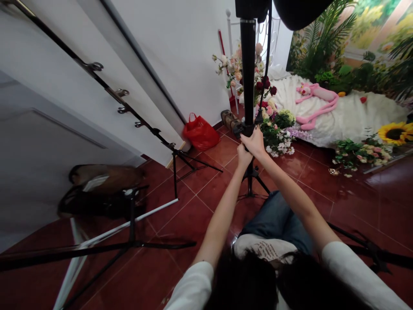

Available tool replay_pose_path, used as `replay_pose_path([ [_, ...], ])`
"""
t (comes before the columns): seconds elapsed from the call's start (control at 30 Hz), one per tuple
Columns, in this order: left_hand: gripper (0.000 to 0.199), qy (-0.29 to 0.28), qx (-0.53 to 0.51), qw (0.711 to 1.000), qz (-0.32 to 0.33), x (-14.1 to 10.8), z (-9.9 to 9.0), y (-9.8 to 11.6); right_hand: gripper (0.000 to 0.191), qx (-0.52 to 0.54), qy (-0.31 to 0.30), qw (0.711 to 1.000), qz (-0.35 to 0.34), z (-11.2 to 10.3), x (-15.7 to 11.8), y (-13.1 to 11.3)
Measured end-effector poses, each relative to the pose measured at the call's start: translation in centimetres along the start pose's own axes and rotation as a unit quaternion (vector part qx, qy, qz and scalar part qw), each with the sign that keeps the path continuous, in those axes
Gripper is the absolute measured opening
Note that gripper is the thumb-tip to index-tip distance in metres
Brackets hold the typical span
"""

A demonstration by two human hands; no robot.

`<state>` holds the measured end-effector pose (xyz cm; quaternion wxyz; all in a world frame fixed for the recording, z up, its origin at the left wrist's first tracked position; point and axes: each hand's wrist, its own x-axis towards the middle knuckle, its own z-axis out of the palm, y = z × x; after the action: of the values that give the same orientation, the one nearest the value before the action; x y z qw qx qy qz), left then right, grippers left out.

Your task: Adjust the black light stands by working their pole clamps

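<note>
Dark hair (pixel 247 280) fills the bottom centre, and up past it both arms reach in! Just right of the frame's middle stands the black stand (pixel 248 73), upright on the red tiled floor (pixel 206 189). Left hand (pixel 255 141) wrapped around it at the collar, right hand (pixel 244 156) closed just below! Red bag (pixel 200 132) over to the left, flowers (pixel 279 133) right beside, pink plush toy (pixel 319 94) upper right.

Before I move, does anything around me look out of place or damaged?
I see nothing spilled or broken. One oddity: a small shiny thing lies by itself on the floor, near the sunflower; it's too small to identify. The stand you hold looks upright.
</note>
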<state>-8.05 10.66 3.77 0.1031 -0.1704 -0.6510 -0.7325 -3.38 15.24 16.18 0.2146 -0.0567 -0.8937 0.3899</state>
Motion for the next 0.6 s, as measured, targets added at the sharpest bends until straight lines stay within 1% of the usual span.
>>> replay_pose_path([
  [0.1, 0.019, 0.016, 0.006, 1.000, -0.007, -0.1, 0.3, 0.0, 0.032, 0.006, 0.005, 1.000, 0.016, 0.3, 0.2, 0.1],
  [0.2, 0.021, 0.010, 0.016, 1.000, -0.008, -0.2, 0.4, -0.5, 0.031, 0.010, -0.014, 1.000, -0.019, 0.4, 0.7, 0.6],
  [0.3, 0.023, 0.006, 0.024, 1.000, -0.009, -0.3, 0.5, -0.8, 0.034, 0.019, -0.025, 0.998, -0.049, -0.5, 1.1, 1.3],
  [0.33, 0.022, 0.006, 0.027, 1.000, -0.015, -0.4, 0.5, -0.8, 0.035, 0.029, -0.046, 0.997, -0.056, -1.1, 1.2, 1.7],
  [0.37, 0.022, 0.005, 0.028, 0.999, -0.023, -0.4, 0.5, -0.8, 0.036, 0.042, -0.078, 0.994, -0.065, -1.9, 1.4, 2.3],
  [0.43, 0.021, -0.007, 0.026, 0.999, -0.037, -0.5, 0.6, -0.6, 0.040, 0.072, -0.160, 0.981, -0.081, -3.8, 1.6, 3.9],
  [0.47, 0.022, -0.013, 0.024, 0.999, -0.038, -0.5, 0.6, -0.4, 0.042, 0.079, -0.190, 0.976, -0.078, -4.6, 1.8, 4.8],
  [0.5, 0.025, -0.016, 0.023, 0.999, -0.035, -0.5, 0.6, -0.2, 0.043, 0.073, -0.196, 0.976, -0.057, -5.3, 1.9, 5.8],
  [0.53, 0.027, -0.015, 0.022, 0.999, -0.028, -0.6, 0.7, 0.0, 0.043, 0.052, -0.189, 0.980, -0.020, -5.7, 2.1, 6.7],
  [0.57, 0.030, -0.011, 0.022, 0.999, -0.020, -0.6, 0.7, 0.1, 0.046, 0.020, -0.187, 0.982, 0.028, -5.8, 2.3, 7.6],
  [0.6, 0.032, -0.006, 0.023, 1.000, -0.012, -0.6, 0.7, 0.3, 0.052, -0.020, -0.200, 0.976, 0.080, -5.6, 2.4, 8.3],
])
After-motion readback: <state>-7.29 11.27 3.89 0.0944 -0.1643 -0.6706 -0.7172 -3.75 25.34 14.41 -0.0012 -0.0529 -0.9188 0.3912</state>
